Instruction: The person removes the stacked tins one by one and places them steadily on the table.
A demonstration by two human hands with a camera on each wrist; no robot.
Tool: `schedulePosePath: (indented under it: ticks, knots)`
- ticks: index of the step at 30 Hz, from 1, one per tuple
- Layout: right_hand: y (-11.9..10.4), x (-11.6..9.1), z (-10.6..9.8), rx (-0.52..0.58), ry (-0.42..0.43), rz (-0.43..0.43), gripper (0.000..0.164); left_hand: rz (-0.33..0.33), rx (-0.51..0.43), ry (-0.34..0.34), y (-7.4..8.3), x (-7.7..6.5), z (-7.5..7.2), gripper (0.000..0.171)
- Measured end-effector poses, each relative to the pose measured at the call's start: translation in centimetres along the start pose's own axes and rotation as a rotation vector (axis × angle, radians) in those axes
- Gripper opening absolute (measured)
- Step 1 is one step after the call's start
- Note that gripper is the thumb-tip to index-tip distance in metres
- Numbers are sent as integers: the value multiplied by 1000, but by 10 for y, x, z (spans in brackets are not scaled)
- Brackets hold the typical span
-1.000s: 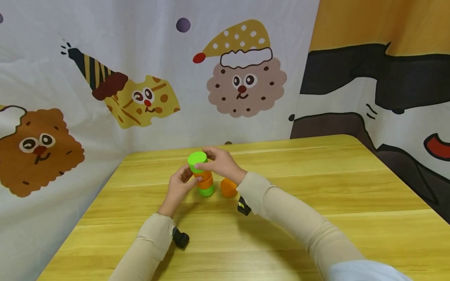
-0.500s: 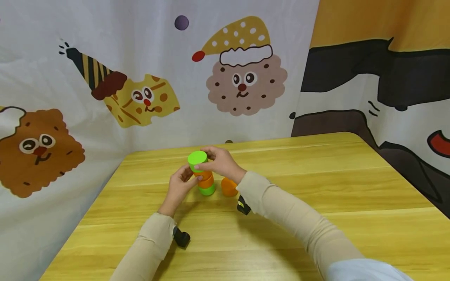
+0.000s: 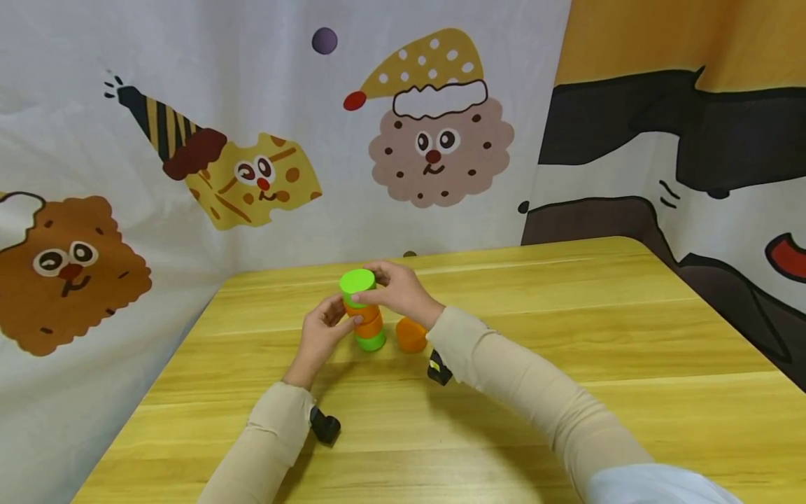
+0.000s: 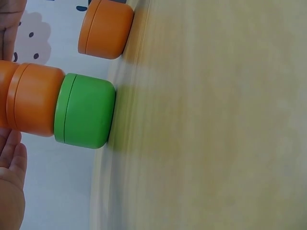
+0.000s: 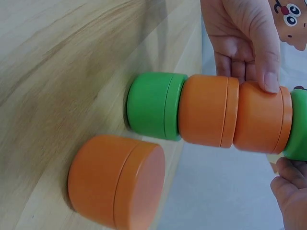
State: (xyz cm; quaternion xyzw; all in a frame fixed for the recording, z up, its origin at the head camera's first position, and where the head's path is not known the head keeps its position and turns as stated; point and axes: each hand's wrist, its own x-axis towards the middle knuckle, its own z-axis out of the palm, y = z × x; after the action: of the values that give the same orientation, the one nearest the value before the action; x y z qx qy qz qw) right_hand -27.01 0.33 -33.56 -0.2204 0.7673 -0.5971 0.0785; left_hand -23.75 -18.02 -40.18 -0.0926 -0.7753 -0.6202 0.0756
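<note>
A short column of round lidded jars stands on the table. At its foot is a green jar [image 4: 86, 111], with a lower orange jar [image 5: 204, 110] above it and an upper orange jar [image 5: 259, 120] on that. My left hand [image 3: 321, 339] holds the upper orange jar between thumb and fingers. On top is another green jar [image 3: 357, 282], gripped from the right side by my right hand [image 3: 404, 290]. In the right wrist view its lower edge meets the upper orange jar's lid. The column leans slightly, its jars a little offset.
A separate orange jar [image 3: 411, 337] stands just right of the column, beneath my right wrist. The wooden table [image 3: 567, 301] reaches back to a curtain [image 3: 283, 84] printed with cartoon food. Black wrist cameras hang below both sleeves.
My right hand has shifted slightly right with the top green jar, bringing it more over the column. The left hand stays on the upper orange jar.
</note>
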Motion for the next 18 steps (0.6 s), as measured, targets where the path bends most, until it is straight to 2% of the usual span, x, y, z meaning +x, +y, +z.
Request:
schedulePosePath:
  ticks: [15, 18]
  knots:
    - [13, -14, -30, 70, 32, -20, 55, -28, -10, 20, -1, 1, 1, 53]
    - [3, -23, -37, 76, 35, -21, 54, -50, -14, 20, 10, -2, 2, 52]
